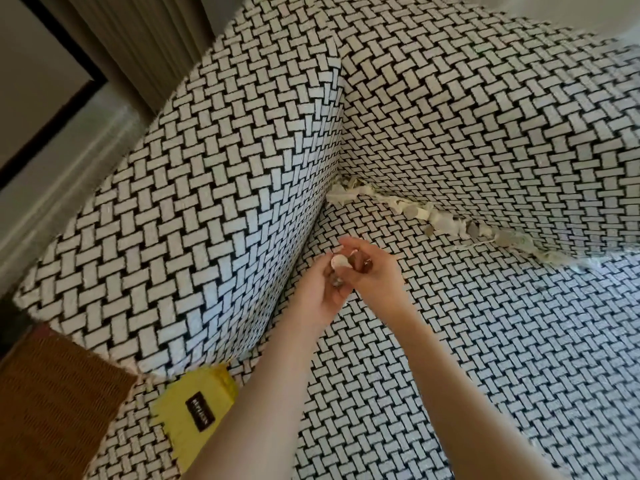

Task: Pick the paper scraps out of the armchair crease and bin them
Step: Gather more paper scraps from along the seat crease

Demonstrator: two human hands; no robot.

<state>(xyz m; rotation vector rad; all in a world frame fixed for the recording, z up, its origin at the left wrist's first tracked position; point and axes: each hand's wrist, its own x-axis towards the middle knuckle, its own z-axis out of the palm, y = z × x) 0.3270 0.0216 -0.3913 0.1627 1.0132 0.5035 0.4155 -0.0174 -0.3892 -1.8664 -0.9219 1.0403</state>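
Note:
A line of pale paper scraps (433,216) lies in the crease between the seat and the backrest of the black-and-white woven armchair (485,341), running from the left corner toward the right. Over the seat's left side my two hands meet. My left hand (318,292) is cupped palm up with small scraps in it. My right hand (374,275) pinches a small round pale scrap (339,262) just above the left palm. No bin is in view.
The tall left armrest (207,202) stands right beside my hands. A yellow fringed cloth with a dark label (197,407) pokes out below it. A brown woven surface (52,393) is at the lower left, and a curtain (145,39) and a wall lie behind.

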